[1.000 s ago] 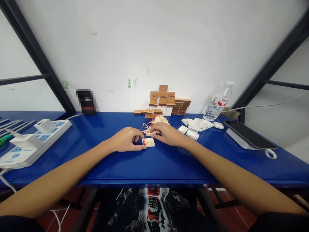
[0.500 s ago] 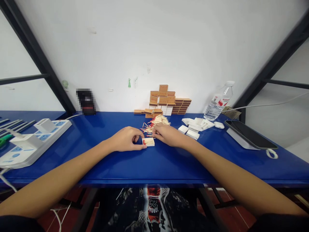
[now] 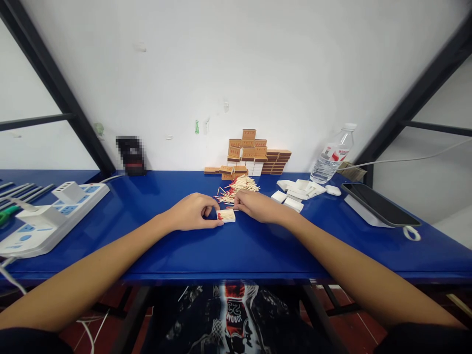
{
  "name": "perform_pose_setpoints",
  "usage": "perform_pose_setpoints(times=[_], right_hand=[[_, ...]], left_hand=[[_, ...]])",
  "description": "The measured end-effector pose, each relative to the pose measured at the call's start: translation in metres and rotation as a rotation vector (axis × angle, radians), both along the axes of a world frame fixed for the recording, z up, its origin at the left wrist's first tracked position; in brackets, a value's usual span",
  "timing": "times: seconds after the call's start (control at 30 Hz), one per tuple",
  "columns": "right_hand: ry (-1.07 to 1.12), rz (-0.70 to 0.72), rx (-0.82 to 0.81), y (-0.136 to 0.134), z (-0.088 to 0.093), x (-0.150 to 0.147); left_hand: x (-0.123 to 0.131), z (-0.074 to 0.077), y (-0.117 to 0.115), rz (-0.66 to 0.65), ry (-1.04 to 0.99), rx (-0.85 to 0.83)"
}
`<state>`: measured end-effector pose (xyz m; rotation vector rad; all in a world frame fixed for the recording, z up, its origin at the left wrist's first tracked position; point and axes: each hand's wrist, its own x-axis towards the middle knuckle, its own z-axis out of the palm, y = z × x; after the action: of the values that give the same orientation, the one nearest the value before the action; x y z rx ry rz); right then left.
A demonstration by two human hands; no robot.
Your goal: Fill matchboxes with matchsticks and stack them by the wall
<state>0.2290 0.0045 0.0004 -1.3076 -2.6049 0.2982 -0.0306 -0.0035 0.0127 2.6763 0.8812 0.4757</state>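
A small white matchbox tray (image 3: 230, 220) lies on the blue table, partly filled with red-tipped matches. My left hand (image 3: 197, 211) grips the tray's left end between thumb and fingers. At the tray's right end, my right hand (image 3: 254, 205) pinches a match (image 3: 230, 208) whose red tip points left over the tray's far edge. Just behind my right hand lies a loose heap of matches (image 3: 245, 184), most with red heads toward the left. My right hand hides the heap's near right part.
Brown matchboxes (image 3: 249, 143) are stacked against the wall. White empty trays (image 3: 300, 188), a water bottle (image 3: 332, 157), an earbud case (image 3: 333, 190) and a phone (image 3: 379, 202) are on the right. On the left sits a power strip (image 3: 86, 201) with cables.
Both hands keep nearly the same place. The match in my right hand has shifted slightly nearer the tray's far edge.
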Motion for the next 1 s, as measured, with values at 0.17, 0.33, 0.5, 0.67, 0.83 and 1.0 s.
perform_pose_setpoints(times=[0.17, 0.33, 0.5, 0.67, 0.83, 1.0], right_hand=[[0.010, -0.002, 0.025, 0.001, 0.002, 0.006], [0.067, 0.070, -0.031, -0.004, 0.008, 0.007], [0.041, 0.020, -0.071, -0.004, 0.007, 0.007], [-0.009, -0.029, -0.111, -0.006, 0.009, 0.007], [-0.017, -0.032, -0.109, -0.007, 0.010, 0.010], [-0.001, -0.017, -0.091, -0.006, 0.009, 0.011]], left_hand=[[-0.001, 0.000, 0.001, 0.013, -0.004, -0.001], [-0.002, 0.000, 0.001, -0.002, -0.006, -0.007], [-0.001, 0.000, 0.001, -0.001, 0.008, 0.015], [-0.001, -0.001, 0.001, -0.015, 0.018, 0.043], [-0.001, 0.000, 0.001, -0.008, 0.018, 0.028], [0.000, 0.002, -0.001, -0.007, 0.011, 0.022]])
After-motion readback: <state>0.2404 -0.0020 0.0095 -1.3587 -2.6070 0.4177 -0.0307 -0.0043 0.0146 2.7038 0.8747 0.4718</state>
